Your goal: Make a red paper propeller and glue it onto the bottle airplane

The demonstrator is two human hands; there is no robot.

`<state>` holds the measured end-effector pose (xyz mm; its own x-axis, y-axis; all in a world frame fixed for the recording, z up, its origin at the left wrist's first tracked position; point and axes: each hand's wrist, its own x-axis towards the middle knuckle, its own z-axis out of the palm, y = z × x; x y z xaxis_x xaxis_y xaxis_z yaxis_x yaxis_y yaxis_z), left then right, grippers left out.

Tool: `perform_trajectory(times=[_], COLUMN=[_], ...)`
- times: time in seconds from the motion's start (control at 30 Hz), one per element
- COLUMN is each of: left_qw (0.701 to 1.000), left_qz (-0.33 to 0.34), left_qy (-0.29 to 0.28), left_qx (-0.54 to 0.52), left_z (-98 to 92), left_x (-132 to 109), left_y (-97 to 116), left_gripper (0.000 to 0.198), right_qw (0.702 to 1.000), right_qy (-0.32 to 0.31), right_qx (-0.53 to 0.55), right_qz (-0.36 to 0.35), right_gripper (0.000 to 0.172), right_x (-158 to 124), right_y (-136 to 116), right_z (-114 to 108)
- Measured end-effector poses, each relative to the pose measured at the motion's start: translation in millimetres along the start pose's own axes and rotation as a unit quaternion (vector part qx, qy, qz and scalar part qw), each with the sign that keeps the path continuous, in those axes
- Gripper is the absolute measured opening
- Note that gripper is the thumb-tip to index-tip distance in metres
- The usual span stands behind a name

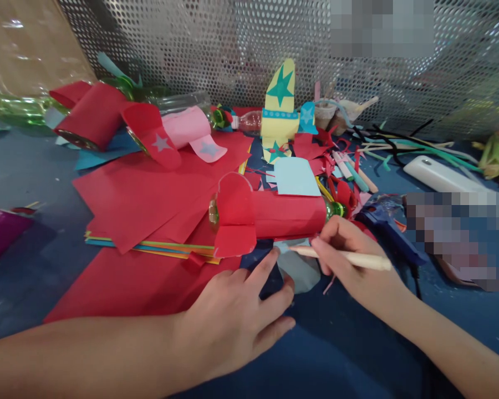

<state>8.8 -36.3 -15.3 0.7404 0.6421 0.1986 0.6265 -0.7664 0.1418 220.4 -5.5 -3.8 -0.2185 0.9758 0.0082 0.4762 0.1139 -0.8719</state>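
My right hand pinches a cream-coloured marker, its tip over a piece of light blue paper that is partly under the bottle. My left hand is spread low over the table, its index fingertip at that paper's left edge. Just beyond both hands lies a bottle wrapped in red paper, its green neck to the right. Red paper fins with pale outlines stand at its left end. A light blue paper square rests against the bottle's far side.
Red paper sheets are stacked at left. Several decorated bottles, including a yellow one, line the perforated metal screen. Paper scraps and markers lie behind. At right are a blue glue gun and a white device.
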Motion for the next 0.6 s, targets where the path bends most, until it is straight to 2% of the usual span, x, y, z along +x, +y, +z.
perform_trajectory(times=[0.1, 0.17, 0.23, 0.43, 0.6], left_qw=[1.0, 1.0, 1.0, 1.0, 1.0], left_qz=[-0.002, -0.006, -0.007, 0.0, 0.0], left_qy=[0.002, 0.004, 0.005, 0.013, 0.01], left_qx=[-0.004, -0.003, -0.003, 0.01, 0.011], left_z=[-1.3, -1.7, -1.5, -0.5, -0.6], left_x=[0, 0, 0, 1, 1], left_y=[0, 1, 1, 1, 0], left_gripper=[0.032, 0.032, 0.032, 0.032, 0.031], right_qw=[0.997, 0.995, 0.996, 0.999, 0.998], right_qy=[0.063, 0.074, 0.059, -0.037, -0.053], right_qx=[0.041, 0.054, 0.058, 0.025, 0.008], right_qz=[-0.019, -0.024, -0.018, 0.031, 0.037], right_gripper=[0.023, 0.022, 0.023, 0.015, 0.014], right_x=[-1, -3, -5, -8, -9], right_y=[0, 0, -1, -2, 5], right_z=[-7, -12, -14, -9, -5])
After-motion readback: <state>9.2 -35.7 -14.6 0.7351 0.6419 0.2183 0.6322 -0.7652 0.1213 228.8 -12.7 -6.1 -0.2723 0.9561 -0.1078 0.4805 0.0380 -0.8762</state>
